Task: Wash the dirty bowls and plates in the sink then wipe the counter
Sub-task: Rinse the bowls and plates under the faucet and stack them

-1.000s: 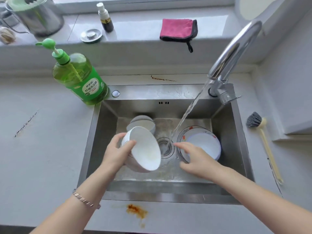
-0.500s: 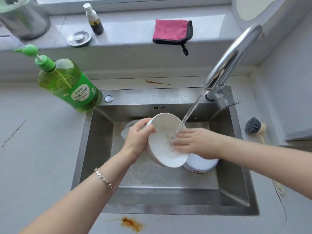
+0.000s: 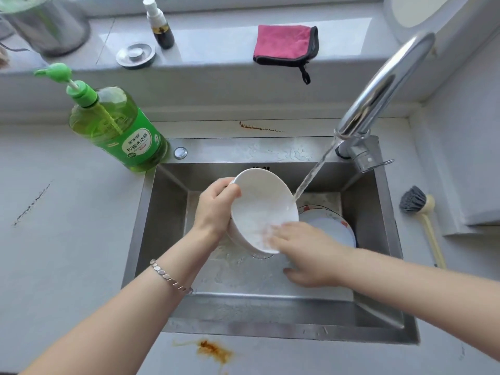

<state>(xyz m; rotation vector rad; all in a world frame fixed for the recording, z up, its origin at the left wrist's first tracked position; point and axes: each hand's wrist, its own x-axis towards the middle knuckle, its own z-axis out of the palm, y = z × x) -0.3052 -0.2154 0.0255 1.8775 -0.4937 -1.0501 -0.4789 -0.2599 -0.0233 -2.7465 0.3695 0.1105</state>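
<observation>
Right hand (image 3: 305, 255) is in the bowl (image 3: 259, 207), and its fingertips smear into a blur under the running water (image 3: 311, 180), so one can't be told from another. Left hand (image 3: 216, 207) is on the bowl's rim, with some fingers hidden behind the wall. The plate (image 3: 332, 226) at the right side of the sink (image 3: 270, 318) is half covered by bowl and right hand. Only a sliver of the drain (image 3: 261, 256) peeks out beneath the bowl. At the ledge's (image 3: 216, 58) far-left corner, a metal container (image 3: 46, 28) is cut off by the top edge. The label print on the soap bottle (image 3: 119, 128) is too small to read
</observation>
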